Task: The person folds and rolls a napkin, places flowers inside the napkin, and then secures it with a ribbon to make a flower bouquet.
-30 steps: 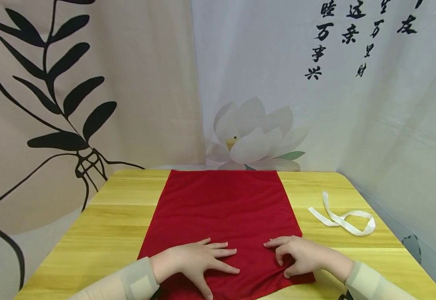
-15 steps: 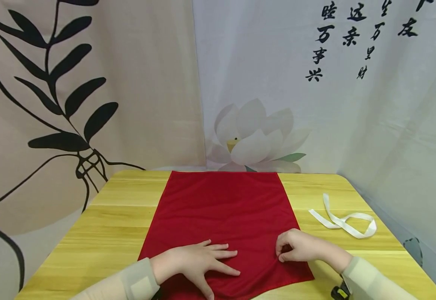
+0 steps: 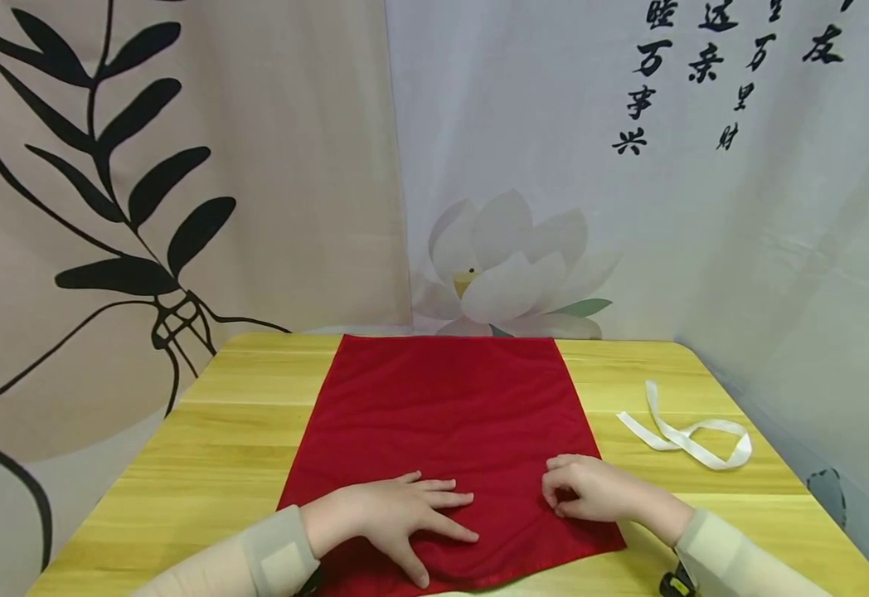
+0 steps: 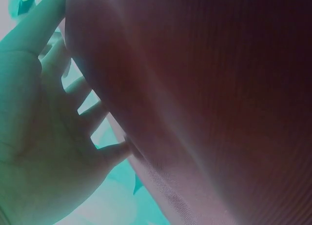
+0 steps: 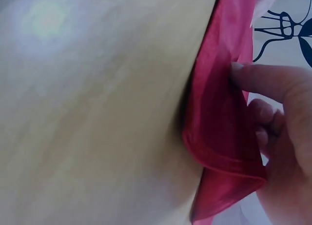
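A red cloth point(image 3: 449, 406) lies spread over the wooden table, with faint creases across it and its front edge a little uneven. My left hand point(image 3: 397, 518) rests on its near left part, palm down and fingers spread. In the left wrist view the fingers point(image 4: 80, 93) reach over dark-looking fabric. Near the cloth's right edge, my right hand point(image 3: 591, 489) has its fingers curled, with thumb and index finger pinching the fabric. The right wrist view shows the thumb point(image 5: 258, 78) against the red fabric point(image 5: 214, 112), which stands in a fold; the index fingertip is hidden.
A white ribbon point(image 3: 691, 444) lies loosely looped on the table's right side. The yellow wooden table point(image 3: 203, 456) extends beyond the cloth on both sides. Behind it hangs a pale curtain point(image 3: 315, 207) printed with leaves, a lotus and writing.
My right hand has moved slightly away from me along the cloth's right side, its fingers curling in. The creases near the right front corner have flattened. The left hand stays put.
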